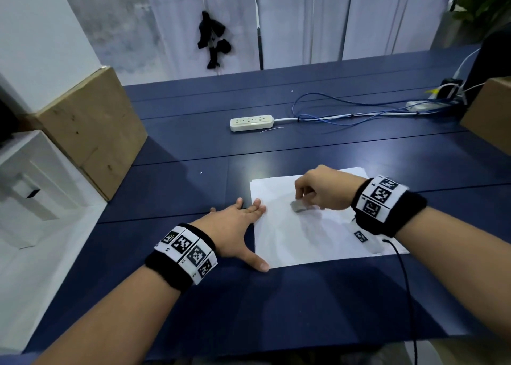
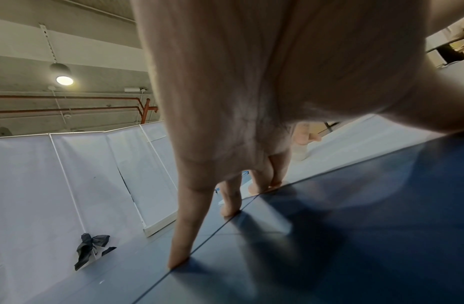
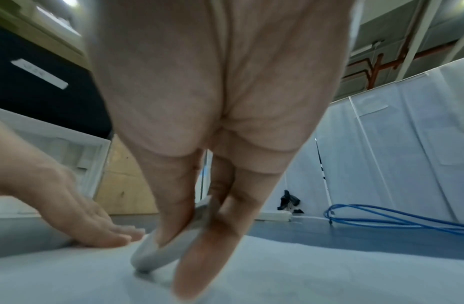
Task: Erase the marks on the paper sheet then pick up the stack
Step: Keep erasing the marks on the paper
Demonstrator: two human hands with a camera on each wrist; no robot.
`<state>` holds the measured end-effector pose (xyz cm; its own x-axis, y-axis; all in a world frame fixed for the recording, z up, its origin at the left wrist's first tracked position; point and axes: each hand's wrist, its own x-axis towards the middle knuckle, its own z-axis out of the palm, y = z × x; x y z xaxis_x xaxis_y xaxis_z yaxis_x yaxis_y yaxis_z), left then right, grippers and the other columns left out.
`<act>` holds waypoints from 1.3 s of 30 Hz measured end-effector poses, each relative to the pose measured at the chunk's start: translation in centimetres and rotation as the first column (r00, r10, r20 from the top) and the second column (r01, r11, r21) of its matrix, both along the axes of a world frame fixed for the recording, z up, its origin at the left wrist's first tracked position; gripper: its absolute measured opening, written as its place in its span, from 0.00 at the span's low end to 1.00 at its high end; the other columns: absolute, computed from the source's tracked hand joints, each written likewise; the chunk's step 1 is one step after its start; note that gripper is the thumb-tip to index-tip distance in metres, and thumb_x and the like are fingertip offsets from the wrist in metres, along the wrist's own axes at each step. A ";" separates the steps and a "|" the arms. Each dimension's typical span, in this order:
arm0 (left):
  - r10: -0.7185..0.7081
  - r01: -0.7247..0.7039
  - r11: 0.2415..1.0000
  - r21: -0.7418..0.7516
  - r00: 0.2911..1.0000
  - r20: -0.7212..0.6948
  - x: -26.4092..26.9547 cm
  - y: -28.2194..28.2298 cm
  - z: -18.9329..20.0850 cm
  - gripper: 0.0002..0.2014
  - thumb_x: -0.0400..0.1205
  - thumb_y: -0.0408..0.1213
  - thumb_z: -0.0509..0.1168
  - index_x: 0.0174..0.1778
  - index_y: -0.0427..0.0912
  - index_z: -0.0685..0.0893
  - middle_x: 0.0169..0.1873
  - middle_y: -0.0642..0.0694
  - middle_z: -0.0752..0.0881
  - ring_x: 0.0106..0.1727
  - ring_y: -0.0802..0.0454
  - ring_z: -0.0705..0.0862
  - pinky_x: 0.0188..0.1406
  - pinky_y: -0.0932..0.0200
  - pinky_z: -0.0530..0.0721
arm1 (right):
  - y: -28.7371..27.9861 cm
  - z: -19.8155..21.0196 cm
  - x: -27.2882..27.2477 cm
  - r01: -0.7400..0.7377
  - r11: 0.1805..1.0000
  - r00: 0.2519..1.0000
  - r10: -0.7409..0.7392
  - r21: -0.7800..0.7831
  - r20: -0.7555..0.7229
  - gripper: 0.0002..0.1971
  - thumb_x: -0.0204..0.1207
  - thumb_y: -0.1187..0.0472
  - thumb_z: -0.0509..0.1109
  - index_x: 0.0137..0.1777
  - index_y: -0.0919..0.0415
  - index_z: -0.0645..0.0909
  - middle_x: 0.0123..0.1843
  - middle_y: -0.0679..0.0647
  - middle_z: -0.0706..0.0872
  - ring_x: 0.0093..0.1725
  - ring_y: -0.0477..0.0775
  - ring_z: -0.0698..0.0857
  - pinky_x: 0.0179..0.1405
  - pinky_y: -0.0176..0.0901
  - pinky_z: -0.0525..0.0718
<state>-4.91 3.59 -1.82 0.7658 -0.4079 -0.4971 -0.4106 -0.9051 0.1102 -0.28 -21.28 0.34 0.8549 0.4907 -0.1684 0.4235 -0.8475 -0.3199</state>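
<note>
A white paper stack lies on the dark blue table in front of me. My right hand pinches a grey eraser and holds it down on the top sheet near the middle. In the right wrist view the eraser sits between thumb and fingers, its lower end on the paper. My left hand lies flat with straight spread fingers at the stack's left edge, fingertips on the sheet's corner area, thumb by the near edge. No marks are visible on the paper.
A white power strip with blue and white cables lies farther back. Cardboard boxes stand at the left and right table edges. A black cord runs from my right wrist over the table's near edge.
</note>
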 end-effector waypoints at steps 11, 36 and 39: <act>0.002 -0.002 1.000 0.010 1.000 0.004 0.0 0.0 0.2 0.68 0.60 0.78 0.72 0.88 0.58 0.39 0.86 0.66 0.38 0.88 0.52 0.38 0.79 0.21 0.50 | -0.4 0.0 -1.0 -0.047 0.999 0.991 0.049 0.018 -0.128 0.12 0.74 0.45 0.77 0.47 0.52 0.87 0.37 0.50 0.92 0.31 0.48 0.90 0.39 0.40 0.86; 0.005 -0.005 1.000 0.015 1.000 -0.007 0.2 0.0 -0.1 0.69 0.58 0.80 0.70 0.88 0.59 0.39 0.85 0.67 0.38 0.88 0.53 0.37 0.80 0.21 0.52 | -0.9 -0.3 -1.4 -0.057 0.997 0.989 0.062 0.045 -0.132 0.16 0.72 0.40 0.78 0.43 0.52 0.86 0.34 0.50 0.91 0.29 0.50 0.90 0.40 0.45 0.88; 0.009 -0.009 1.000 0.016 1.000 -0.009 0.1 0.0 0.0 0.69 0.59 0.80 0.71 0.88 0.59 0.39 0.86 0.67 0.38 0.88 0.53 0.37 0.80 0.21 0.51 | -0.7 -0.1 -0.6 -0.020 0.998 0.998 0.024 0.058 -0.059 0.14 0.74 0.43 0.77 0.41 0.54 0.85 0.34 0.51 0.91 0.29 0.51 0.90 0.37 0.44 0.89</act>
